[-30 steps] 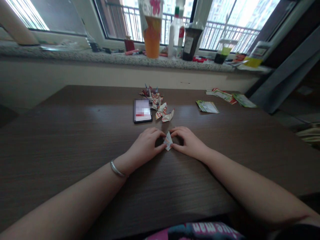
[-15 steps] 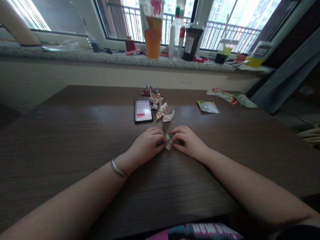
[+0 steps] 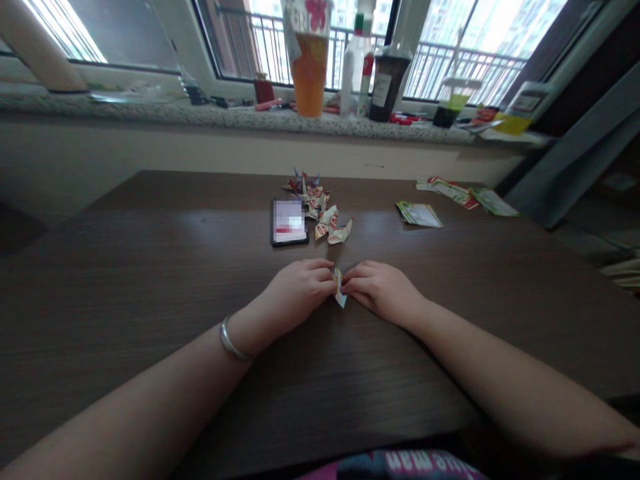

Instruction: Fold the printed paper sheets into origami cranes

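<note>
Folded paper (image 3: 341, 298) | now looks narrower | left hand (image 3: 303, 283), right hand (image 3: 384, 288): fingers nearly closed, pinching opposite sides | fold likely advancing

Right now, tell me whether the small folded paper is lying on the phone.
No, the small folded paper is between the left hand and right hand, nearer the viewer than the phone.

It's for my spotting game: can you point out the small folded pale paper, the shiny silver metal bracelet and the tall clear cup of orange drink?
Small folded pale paper (image 3: 341, 298), head view: its lower part.
Silver metal bracelet (image 3: 226, 341), head view: its curved band.
Tall clear cup (image 3: 310, 73), head view: its orange side.
</note>
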### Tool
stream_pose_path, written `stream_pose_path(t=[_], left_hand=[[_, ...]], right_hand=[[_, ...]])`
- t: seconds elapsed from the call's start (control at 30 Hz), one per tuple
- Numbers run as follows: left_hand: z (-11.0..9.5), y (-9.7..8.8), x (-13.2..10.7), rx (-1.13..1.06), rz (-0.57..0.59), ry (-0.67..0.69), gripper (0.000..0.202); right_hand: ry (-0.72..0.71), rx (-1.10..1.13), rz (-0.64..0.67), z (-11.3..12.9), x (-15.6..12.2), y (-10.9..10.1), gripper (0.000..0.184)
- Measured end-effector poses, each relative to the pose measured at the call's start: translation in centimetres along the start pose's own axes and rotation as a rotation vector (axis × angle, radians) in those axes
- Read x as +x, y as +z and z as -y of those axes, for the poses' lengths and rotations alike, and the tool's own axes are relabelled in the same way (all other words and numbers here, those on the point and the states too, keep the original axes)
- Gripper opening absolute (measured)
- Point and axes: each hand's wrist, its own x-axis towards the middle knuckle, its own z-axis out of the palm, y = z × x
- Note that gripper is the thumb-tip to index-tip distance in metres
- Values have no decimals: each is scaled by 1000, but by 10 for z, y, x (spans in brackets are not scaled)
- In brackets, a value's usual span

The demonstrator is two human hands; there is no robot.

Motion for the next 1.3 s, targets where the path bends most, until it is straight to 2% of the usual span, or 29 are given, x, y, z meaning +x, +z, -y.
stream_pose_path(t=[0.3, 0.63, 0.87, 1.07, 1.3], left_hand=[[-6, -5, 2, 24, 119, -46, 13], [-4, -13, 3, 1, 146, 0, 20], [-6, -12, 2, -33, 113, -38, 19], [-7, -8, 0, -77, 41, -149, 14], [-7, -2, 1, -140, 3, -163, 12]], right_hand=[[0, -115, 54, 6, 1, -5, 22], [-10, -116, 61, 3, -5, -9, 23], [1, -87, 58, 7, -5, -13, 24], [53, -73, 60, 9, -4, -13, 28], [104, -63, 34, 8, -2, -12, 27]])
